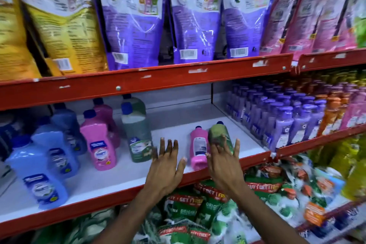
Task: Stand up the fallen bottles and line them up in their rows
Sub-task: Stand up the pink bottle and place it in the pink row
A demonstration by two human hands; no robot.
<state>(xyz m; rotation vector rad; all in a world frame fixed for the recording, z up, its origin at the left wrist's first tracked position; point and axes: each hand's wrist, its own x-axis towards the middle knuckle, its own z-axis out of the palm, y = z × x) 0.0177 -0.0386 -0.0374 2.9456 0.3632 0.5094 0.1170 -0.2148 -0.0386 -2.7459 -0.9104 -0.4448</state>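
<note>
I reach my right hand (222,161), grip spread wide, for the fallen green plastic bottle (218,134): rigid, slick, probably liquid-heavy, best clasped mid-body.

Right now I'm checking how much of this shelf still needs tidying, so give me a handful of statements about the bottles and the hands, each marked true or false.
1. A pink bottle lies on its side on the shelf. True.
2. The fallen green bottle lies left of the fallen pink one. False: it lies right of it.
3. The left hand is closed around a blue bottle. False: it is open with fingers spread, holding nothing.
4. The right hand reaches toward the fallen green bottle, fingers spread. True.
5. The standing green bottle has tipped over. False: it stands upright, left of the fallen pair.
</note>
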